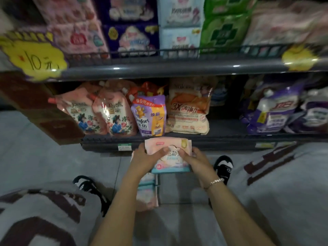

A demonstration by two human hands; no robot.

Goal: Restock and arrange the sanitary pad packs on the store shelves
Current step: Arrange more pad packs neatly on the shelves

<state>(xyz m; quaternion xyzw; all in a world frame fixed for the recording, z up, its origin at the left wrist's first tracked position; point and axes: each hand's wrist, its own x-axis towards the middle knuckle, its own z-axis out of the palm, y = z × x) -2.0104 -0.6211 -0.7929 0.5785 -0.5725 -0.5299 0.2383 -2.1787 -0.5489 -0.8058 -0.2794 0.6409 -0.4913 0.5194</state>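
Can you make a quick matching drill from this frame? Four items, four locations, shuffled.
Items:
1. pink pad pack
2. purple Comfort pouch
3. green packs
4. yellow price tag

Locations:
A. upper shelf, right of the pale blue packs
B. held in left hand and right hand
C. upper shelf's front edge, far left
D. lower shelf, left of the beige bag

Pairs: 1-B, 2-D, 3-A, 4-C

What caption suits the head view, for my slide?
Both hands, left hand and right hand, grip a pink sanitary pad pack below stocked shelves.

dim store light, glare streaks on the shelf edge, blurred upper packs, wide-angle bending at edges
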